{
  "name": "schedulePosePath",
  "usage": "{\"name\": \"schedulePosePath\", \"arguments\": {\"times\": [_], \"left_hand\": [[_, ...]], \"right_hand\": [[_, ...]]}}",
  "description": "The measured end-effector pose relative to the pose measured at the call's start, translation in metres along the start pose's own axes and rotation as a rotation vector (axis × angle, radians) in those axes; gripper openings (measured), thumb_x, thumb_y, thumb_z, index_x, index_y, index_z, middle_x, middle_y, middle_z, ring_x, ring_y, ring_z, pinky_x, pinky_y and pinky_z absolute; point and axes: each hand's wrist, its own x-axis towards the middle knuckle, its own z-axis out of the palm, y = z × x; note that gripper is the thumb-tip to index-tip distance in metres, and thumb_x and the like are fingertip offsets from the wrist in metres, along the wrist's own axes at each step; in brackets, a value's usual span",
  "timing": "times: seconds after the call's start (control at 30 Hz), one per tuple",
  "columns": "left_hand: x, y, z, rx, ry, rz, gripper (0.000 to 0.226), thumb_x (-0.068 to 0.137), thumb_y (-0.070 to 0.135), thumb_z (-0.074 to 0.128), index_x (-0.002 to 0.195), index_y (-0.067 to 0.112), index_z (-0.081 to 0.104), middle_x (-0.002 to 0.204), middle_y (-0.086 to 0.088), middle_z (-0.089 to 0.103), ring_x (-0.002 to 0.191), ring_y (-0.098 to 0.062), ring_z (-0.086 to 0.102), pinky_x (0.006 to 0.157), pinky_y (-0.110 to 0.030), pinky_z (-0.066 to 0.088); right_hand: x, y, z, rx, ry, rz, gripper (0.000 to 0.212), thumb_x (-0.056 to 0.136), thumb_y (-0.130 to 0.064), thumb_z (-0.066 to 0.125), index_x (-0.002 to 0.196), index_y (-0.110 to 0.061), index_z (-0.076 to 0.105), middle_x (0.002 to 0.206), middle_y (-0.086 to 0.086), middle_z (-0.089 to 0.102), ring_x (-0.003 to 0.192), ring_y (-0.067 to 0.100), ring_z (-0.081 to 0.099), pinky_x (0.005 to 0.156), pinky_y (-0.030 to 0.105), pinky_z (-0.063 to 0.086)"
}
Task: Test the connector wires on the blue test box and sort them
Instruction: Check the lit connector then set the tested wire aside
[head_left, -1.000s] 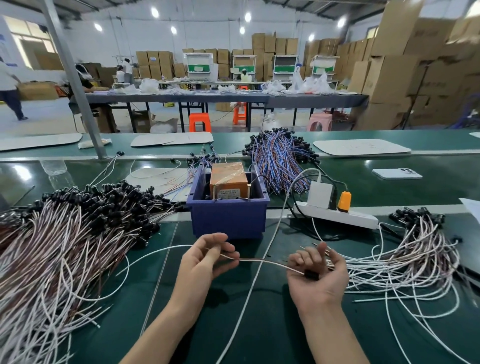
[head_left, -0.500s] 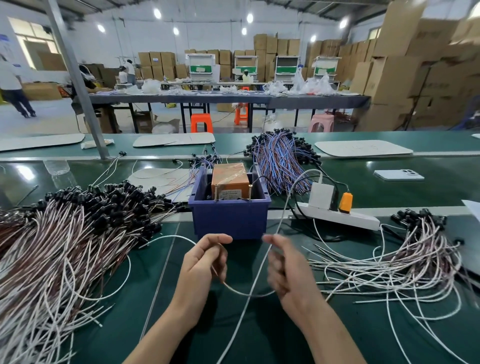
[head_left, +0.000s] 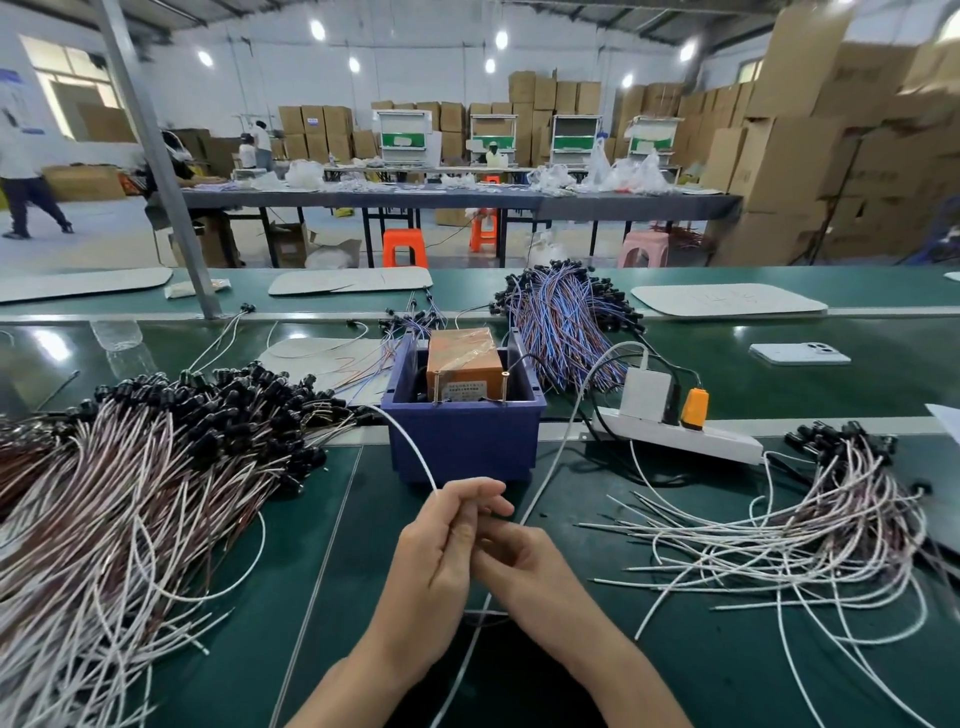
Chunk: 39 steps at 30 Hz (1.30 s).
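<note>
Connector wire (head_left: 411, 448) before test box (head_left: 462, 441) edge

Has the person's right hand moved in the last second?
Yes. The right hand moved left, from below the power strip to before the blue test box.

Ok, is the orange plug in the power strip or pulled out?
In. The orange plug stands upright, seated on the top face of the white power strip, right beside a white adapter.
</note>
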Motion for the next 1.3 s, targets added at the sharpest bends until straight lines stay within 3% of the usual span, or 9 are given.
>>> {"name": "schedulePosePath", "arguments": {"times": [0.17,0.37,0.63,0.73,0.83,0.97,1.1,1.2,1.3], "left_hand": [[0.0,-0.004,-0.002,0.073,-0.033,0.039,0.036,0.104,0.021,0.038,0.124,0.042,0.06,0.118,0.003,0.068,0.119,-0.022,0.061,0.098,-0.025,0.048],[0.001,-0.007,-0.006,0.277,-0.145,0.078,0.05,0.105,0.047,0.03,0.154,0.049,0.023,0.145,0.027,0.045,0.139,-0.005,0.041,0.103,-0.006,0.03],[-0.001,-0.001,-0.006,0.253,-0.115,0.031,0.07,0.096,0.071,0.023,0.152,0.053,-0.015,0.149,0.037,0.037,0.13,0.01,0.045,0.1,-0.003,0.03],[0.005,0.003,-0.003,0.051,0.043,-0.011,0.066,0.1,0.057,0.036,0.152,0.054,-0.005,0.135,0.024,0.059,0.12,-0.002,0.059,0.095,-0.011,0.041],[0.018,0.001,-0.014,-0.14,0.229,-0.08,0.06,0.106,0.022,0.047,0.156,0.032,0.016,0.101,0.002,0.075,0.094,-0.013,0.071,0.085,-0.018,0.051],[0.028,-0.001,-0.034,-0.356,0.369,-0.167,0.03,0.103,0.008,0.051,0.128,0.02,0.061,0.076,-0.003,0.068,0.065,-0.019,0.068,0.065,-0.025,0.057],[0.04,-0.008,-0.051,-0.478,0.53,-0.218,0.021,0.106,0.015,0.047,0.115,0.022,0.064,0.067,0.004,0.056,0.049,-0.013,0.055,0.049,-0.024,0.05],[0.04,-0.021,-0.064,-0.294,0.615,-0.215,0.024,0.108,0.02,0.042,0.121,0.021,0.062,0.062,0.011,0.049,0.044,-0.007,0.041,0.04,-0.019,0.035],[0.03,-0.029,-0.065,0.141,0.561,-0.13,0.029,0.108,0.025,0.039,0.129,0.028,0.059,0.059,0.017,0.047,0.046,-0.005,0.034,0.043,-0.019,0.032]], "right_hand": [[0.0,0.0,0.0,-0.036,-0.014,-0.015,0.02,0.1,-0.023,0.059,0.112,-0.03,0.075,0.108,0.0,0.077,0.108,0.015,0.072,0.089,0.022,0.054],[-0.001,-0.004,0.001,-0.091,0.051,-0.009,0.02,0.099,-0.026,0.059,0.098,-0.037,0.077,0.093,-0.009,0.078,0.089,0.003,0.072,0.075,0.014,0.052],[-0.002,-0.005,0.002,-0.077,0.06,-0.017,0.017,0.099,-0.023,0.063,0.099,-0.031,0.078,0.096,-0.003,0.078,0.092,0.007,0.072,0.078,0.016,0.052],[0.0,-0.002,0.002,-0.12,0.074,-0.001,0.01,0.097,-0.025,0.067,0.097,-0.026,0.077,0.09,-0.003,0.077,0.083,0.006,0.069,0.075,0.016,0.051],[0.001,0.003,0.003,-0.147,0.064,0.023,0.011,0.096,-0.024,0.069,0.086,-0.025,0.074,0.088,0.001,0.078,0.082,0.01,0.071,0.077,0.018,0.052],[0.002,0.005,0.002,-0.144,0.036,0.033,0.011,0.095,-0.027,0.067,0.086,-0.028,0.072,0.091,0.004,0.079,0.092,0.019,0.076,0.086,0.022,0.054],[0.0,0.008,0.002,-0.147,0.015,0.029,0.012,0.095,-0.026,0.066,0.086,-0.03,0.072,0.087,0.002,0.079,0.086,0.011,0.075,0.079,0.012,0.049],[0.0,0.008,0.002,-0.19,0.01,0.006,0.011,0.096,-0.028,0.065,0.088,-0.03,0.072,0.085,0.0,0.079,0.08,0.004,0.07,0.077,0.009,0.046],[0.001,0.011,0.0,-0.236,0.087,-0.035,0.014,0.101,-0.031,0.061,0.097,-0.037,0.073,0.083,-0.004,0.077,0.079,0.005,0.067,0.078,0.011,0.046]]}}
